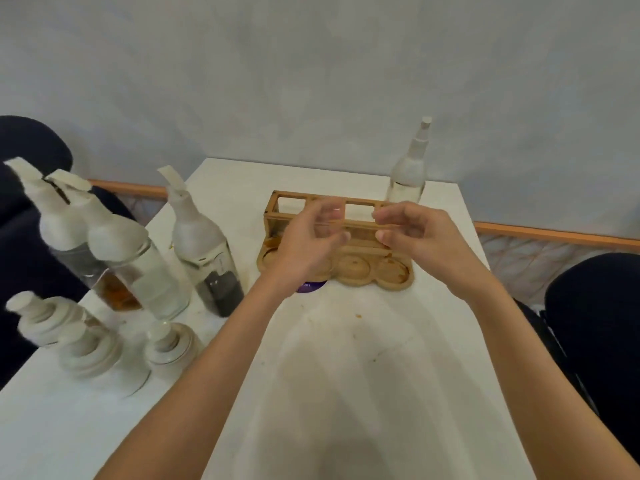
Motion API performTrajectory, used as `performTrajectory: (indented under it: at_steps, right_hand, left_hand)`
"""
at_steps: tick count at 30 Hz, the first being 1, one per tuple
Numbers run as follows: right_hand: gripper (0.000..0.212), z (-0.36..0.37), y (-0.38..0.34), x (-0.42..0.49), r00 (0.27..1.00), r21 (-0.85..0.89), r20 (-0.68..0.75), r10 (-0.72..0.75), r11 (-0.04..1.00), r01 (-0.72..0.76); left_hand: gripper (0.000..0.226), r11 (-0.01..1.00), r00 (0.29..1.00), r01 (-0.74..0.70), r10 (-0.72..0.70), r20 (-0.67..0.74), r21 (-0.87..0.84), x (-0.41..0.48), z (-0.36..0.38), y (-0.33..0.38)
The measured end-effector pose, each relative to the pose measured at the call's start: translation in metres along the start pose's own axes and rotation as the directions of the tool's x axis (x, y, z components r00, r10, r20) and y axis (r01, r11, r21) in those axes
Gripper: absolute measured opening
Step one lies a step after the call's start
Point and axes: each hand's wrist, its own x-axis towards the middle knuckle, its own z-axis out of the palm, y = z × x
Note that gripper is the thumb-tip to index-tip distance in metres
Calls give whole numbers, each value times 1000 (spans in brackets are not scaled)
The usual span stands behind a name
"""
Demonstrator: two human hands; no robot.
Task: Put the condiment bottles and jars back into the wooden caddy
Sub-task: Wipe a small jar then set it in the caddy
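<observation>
The wooden caddy (360,268) stands mid-table with nothing in its round front recesses or its rear frame slots. My left hand (308,244) and my right hand (415,237) hover just above its front, fingers apart, holding nothing. At the left stand three tall bottles with white pour spouts: an amber one (114,265), a clear one (152,278) and a dark one (211,258). In front of them sit three low white-lidded jars: the far-left jar (41,320), a second jar (90,348) and a third jar (169,344). A clear spray bottle (408,168) stands behind the caddy's right end.
The white table (346,393) carries small stains and crumbs. A purple disc (310,286) peeks from under the caddy's front edge. Dark chairs stand at the left (31,209) and at the right (595,327). A grey wall rises behind.
</observation>
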Motion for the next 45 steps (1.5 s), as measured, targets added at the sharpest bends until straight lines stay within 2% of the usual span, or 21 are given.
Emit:
performTrajectory:
  at_steps: [4,7,12,15,17,21,26,35,41,45]
  right_hand:
    - [19,48,-14,-31,1000,-12,-18,-1,1000,1]
    - [18,91,-23,-54,998,-50,-3,61,997,-61]
    - [22,168,-33,-86,986,-91,70,150,985,-143]
    - [27,209,-36,-96,973,-140,88,214,970,-200]
    - [33,231,-37,-99,966,-131,88,243,964,-231]
    - [44,259,-40,-99,957,-117,94,274,958,-262]
    - [56,279,-43,-95,948,-129,124,292,952,-276]
    - [64,286,-37,-97,950,-172,95,299,944,-280]
    - [70,251,-43,-113,961,-230,94,260,945,-233]
    - [72,241,-49,-124,968,-341,103,228,922,-181]
  left_hand:
    - [44,999,999,-14,16,51,-31,-58,-36,-3]
    - [43,993,992,-111,113,52,-41,-100,-71,-2]
    - [38,960,951,-280,281,-128,24,-150,-133,-17]
    - [43,946,907,-285,318,-276,153,-174,-153,-41]
    - [53,959,912,-214,264,-314,183,-187,-158,-62]
    - [72,975,962,-73,125,-244,212,-201,-155,-100]
    - [85,984,977,53,-16,-211,169,-196,-148,-130]
    - [71,986,968,164,-161,-192,-3,-180,-140,-153]
    - [66,987,986,158,-159,-43,-24,-192,-124,-147]
    - [65,986,985,165,-165,41,6,-194,-110,-147]
